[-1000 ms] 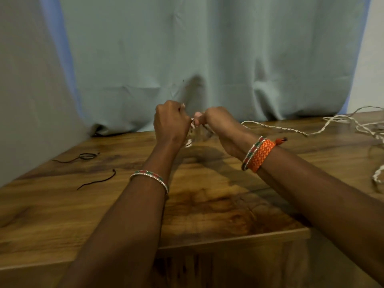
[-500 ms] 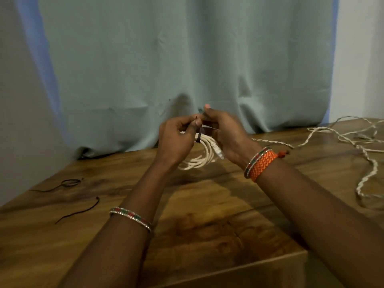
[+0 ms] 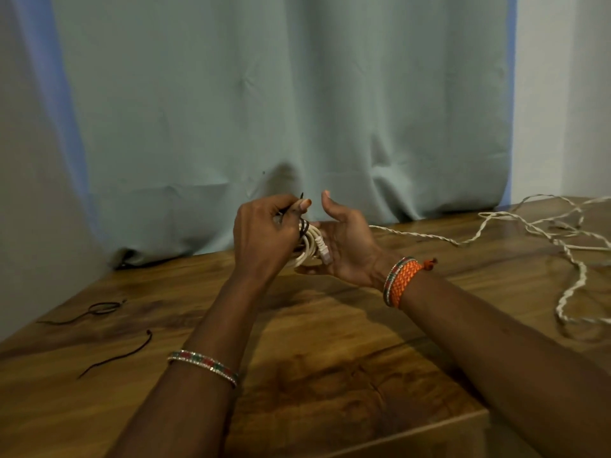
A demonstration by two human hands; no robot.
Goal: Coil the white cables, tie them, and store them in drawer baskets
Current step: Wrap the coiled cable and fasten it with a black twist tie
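A coiled white cable (image 3: 309, 242) with a white plug hangs between my two hands above the wooden table (image 3: 330, 342). A thin black tie (image 3: 303, 224) is wrapped round the coil, and its free end sticks up past my fingers. My left hand (image 3: 263, 238) grips the coil and pinches the black tie. To the right of the coil my right hand (image 3: 347, 246) is palm up with fingers relaxed, the plug lying against its palm. No drawer baskets are in view.
Loose twisted white cables (image 3: 545, 233) sprawl over the right side of the table. On the left side lie two black ties (image 3: 99, 309) (image 3: 119, 355). A grey-green curtain (image 3: 281, 110) hangs behind the table. The table's front edge is near my forearms.
My right hand has let go of the tie and opened beside the coil. The tie now wraps round the coil, with my left hand still pinching it. Both hands moved slightly right.
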